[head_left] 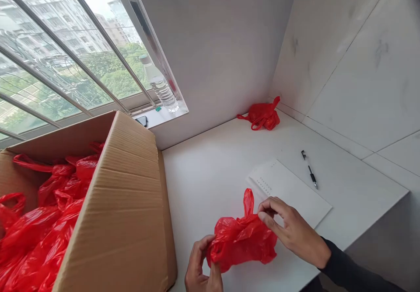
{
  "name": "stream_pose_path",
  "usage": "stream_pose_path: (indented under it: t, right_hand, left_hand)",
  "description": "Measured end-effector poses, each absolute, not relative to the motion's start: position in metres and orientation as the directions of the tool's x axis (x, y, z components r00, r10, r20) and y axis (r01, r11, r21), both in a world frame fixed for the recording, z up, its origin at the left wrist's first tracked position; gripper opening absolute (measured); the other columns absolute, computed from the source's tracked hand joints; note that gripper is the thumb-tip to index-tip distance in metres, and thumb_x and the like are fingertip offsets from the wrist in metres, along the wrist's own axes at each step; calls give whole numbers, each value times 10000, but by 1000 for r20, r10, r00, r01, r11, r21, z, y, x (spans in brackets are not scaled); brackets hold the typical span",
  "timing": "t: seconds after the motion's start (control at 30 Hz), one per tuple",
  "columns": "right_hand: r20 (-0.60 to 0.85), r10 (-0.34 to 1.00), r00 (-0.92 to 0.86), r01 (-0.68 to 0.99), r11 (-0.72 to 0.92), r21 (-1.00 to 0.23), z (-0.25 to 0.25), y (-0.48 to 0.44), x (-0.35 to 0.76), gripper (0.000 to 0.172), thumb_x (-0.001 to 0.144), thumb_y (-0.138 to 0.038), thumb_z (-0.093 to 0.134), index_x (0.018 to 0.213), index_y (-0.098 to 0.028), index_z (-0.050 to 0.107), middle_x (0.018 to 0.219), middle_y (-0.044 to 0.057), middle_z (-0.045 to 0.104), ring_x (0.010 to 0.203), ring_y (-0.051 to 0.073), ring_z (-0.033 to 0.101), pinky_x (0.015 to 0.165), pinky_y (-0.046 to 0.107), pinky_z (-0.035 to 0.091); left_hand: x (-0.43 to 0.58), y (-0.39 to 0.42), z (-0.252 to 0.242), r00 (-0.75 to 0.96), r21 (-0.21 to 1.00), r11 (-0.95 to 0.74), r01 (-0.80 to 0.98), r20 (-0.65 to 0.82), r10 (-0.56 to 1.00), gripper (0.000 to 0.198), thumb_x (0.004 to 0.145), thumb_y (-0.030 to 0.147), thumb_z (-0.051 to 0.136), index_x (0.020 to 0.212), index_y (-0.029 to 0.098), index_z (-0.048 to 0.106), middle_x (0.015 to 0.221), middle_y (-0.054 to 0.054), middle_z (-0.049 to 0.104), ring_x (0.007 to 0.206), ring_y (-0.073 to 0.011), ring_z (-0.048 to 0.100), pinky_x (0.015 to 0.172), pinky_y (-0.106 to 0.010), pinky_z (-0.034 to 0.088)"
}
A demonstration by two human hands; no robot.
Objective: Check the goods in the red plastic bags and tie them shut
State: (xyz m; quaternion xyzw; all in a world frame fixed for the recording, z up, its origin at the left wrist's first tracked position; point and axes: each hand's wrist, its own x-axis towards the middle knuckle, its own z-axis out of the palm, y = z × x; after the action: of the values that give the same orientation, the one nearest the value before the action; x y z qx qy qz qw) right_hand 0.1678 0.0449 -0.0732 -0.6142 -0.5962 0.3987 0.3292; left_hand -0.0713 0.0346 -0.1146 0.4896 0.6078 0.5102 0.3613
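A crumpled red plastic bag (244,244) is held between my two hands over the front of the white table (197,174). My left hand (203,268) pinches its left side between thumb and fingers. On the upper right edge, the thumb and fingertips of my right hand (285,224) close on the plastic. One handle loop of the bag sticks up between the hands. What the bag contains, if anything, I cannot make out. Just behind my right hand lie white paper sheets (295,191) with some writing.
At left stands an open cardboard box (127,204) with several red plastic bags (59,213) inside. Another red bag (262,115) lies in the far corner. A black pen with its cap off (311,174) is at right. A water bottle (162,91) and a phone (142,120) rest on the windowsill.
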Motion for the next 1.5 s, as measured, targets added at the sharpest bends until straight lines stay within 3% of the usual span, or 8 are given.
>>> stream_pose_path:
  t: [0.23, 0.47, 0.67, 0.8, 0.9, 1.03, 1.23, 1.5]
  right_hand:
    - [-155, 977, -148, 508, -59, -859, -77, 45, 163, 204, 958, -373, 568, 1131, -272, 605, 981, 25, 640, 930, 203, 587, 869, 367, 489]
    - [-164, 986, 28, 508, -156, -847, -75, 46, 183, 245, 1013, -447, 454, 937, -276, 612, 936, 24, 636, 893, 210, 581, 719, 343, 475]
    - [-168, 985, -44, 413, -135, -901, -71, 43, 177, 175, 977, -424, 546, 1073, -280, 525, 1072, 14, 630, 1033, 202, 595, 939, 370, 472]
    - [-180, 983, -34, 399, -152, -904, -67, 41, 173, 213, 971, -422, 560, 1143, -298, 578, 1142, 13, 646, 1063, 211, 601, 959, 366, 474]
    - [-193, 977, 95, 306, -213, -928, -61, 40, 183, 235, 986, -479, 529, 1131, -306, 594, 1017, 9, 660, 919, 204, 624, 823, 333, 510]
    - [-121, 961, 249, 185, -170, -968, -51, 40, 192, 193, 1008, -468, 498, 1031, -295, 578, 889, 5, 607, 860, 199, 600, 746, 311, 501]
    - [12, 990, 143, 176, -14, -984, -48, 31, 186, 159, 1024, -412, 483, 1018, -284, 577, 966, 36, 595, 924, 219, 593, 755, 336, 500]
    - [101, 994, 33, 39, 99, -994, -36, 30, 181, 82, 1020, -311, 513, 1087, -309, 561, 1064, 44, 595, 1035, 227, 597, 831, 361, 528]
  left_hand:
    - [-55, 27, -90, -144, 954, 123, 274, -85, 986, 340, 868, 435, 650, 1138, 233, 690, 1008, -62, 694, 920, -218, 647, 798, -312, 533]
    - [-77, 27, -96, -289, 934, 210, 289, -125, 949, 298, 880, 479, 630, 962, 193, 649, 961, -77, 693, 857, -219, 678, 733, -306, 560]
    - [-53, 27, -76, 41, 809, -167, 564, 175, 984, 477, 922, 272, 592, 1392, 284, 513, 1430, -102, 526, 1332, -290, 475, 1075, -469, 435]
    - [-41, 41, -72, 274, 662, -364, 655, 242, 931, 307, 905, 201, 616, 1197, 288, 657, 1085, -50, 685, 1069, -254, 586, 1033, -479, 434]
    - [-49, 48, -69, 85, 772, -186, 607, 170, 982, 110, 947, 273, 585, 1004, 263, 678, 893, -23, 666, 876, -209, 607, 812, -347, 505]
    - [-58, 44, -56, -193, 937, 130, 325, -69, 979, 221, 959, 430, 551, 1005, 234, 641, 949, -34, 678, 829, -188, 647, 712, -280, 515]
    - [-44, 37, -47, -195, 943, 55, 329, 11, 981, 331, 880, 480, 633, 1094, 229, 605, 1100, -79, 655, 1043, -250, 640, 834, -324, 527]
    - [-32, 56, -20, -250, 945, 101, 310, -21, 968, 206, 891, 430, 645, 921, 226, 648, 833, -12, 645, 754, -169, 608, 647, -249, 488]
